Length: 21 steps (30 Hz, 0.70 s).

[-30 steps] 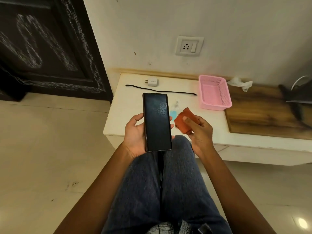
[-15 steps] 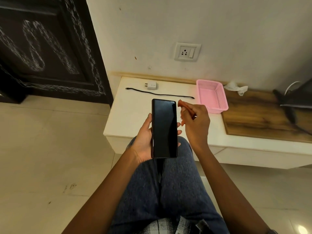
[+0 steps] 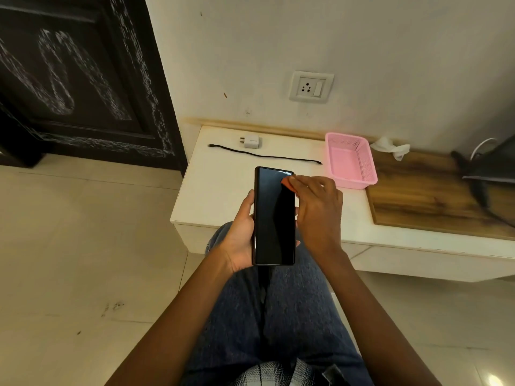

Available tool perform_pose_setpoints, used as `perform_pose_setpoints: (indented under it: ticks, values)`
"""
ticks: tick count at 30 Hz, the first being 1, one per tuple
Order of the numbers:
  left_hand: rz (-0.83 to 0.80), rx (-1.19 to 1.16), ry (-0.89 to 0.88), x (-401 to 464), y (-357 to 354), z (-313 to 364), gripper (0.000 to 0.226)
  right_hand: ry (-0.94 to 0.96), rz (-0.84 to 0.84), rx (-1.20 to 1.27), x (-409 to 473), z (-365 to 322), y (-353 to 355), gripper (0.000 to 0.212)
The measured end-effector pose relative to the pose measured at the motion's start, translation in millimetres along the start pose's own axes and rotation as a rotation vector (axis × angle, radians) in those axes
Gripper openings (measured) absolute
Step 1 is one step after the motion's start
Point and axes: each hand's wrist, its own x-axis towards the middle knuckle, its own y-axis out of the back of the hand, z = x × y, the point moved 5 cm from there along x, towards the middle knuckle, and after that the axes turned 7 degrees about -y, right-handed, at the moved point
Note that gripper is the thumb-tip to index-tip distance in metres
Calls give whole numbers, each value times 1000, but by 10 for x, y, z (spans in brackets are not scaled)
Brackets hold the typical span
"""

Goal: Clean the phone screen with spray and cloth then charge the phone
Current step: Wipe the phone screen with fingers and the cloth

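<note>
Phone [image 3: 274,218] in left hand [image 3: 239,240]; cloth [image 3: 288,183] now pressed onto screen's top corner.

I have one head-worn view only, looking forward and down, close over the lap and hands. It faces a low table [image 3: 223,196] and wall [image 3: 362,37]; the far right edge looks distorted, probably the wide lens.

A glossy black phone [image 3: 274,215] sits front and centre, with a sliver of orange-red cloth [image 3: 287,183] showing at its top right corner. Beyond the phone lie a black cable [image 3: 264,156] and a white charger plug [image 3: 250,141] on the cream tabletop [image 3: 220,190], and to its right a pink mesh-patterned basket [image 3: 349,160]. Below the phone, blue denim jeans [image 3: 278,316]; far left of it, a black door [image 3: 69,79] streaked with white chalky loops.
</note>
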Motion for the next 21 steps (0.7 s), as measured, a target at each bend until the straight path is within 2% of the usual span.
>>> perform_pose_setpoints:
  ticks: [4, 9, 16, 21]
  values:
    - [15, 15, 10, 15, -34, -47, 65, -9, 50, -48, 70, -68, 24, 38]
    - [51, 26, -10, 27, 25, -4, 62, 68, -63, -84, -29, -97, -28, 47]
    - [70, 25, 3, 27, 22, -5, 66, -43, -102, -70, 79, -36, -49, 55]
    - [96, 43, -16, 25, 28, 55, 64, 36, -144, -51, -43, -113, -76, 58]
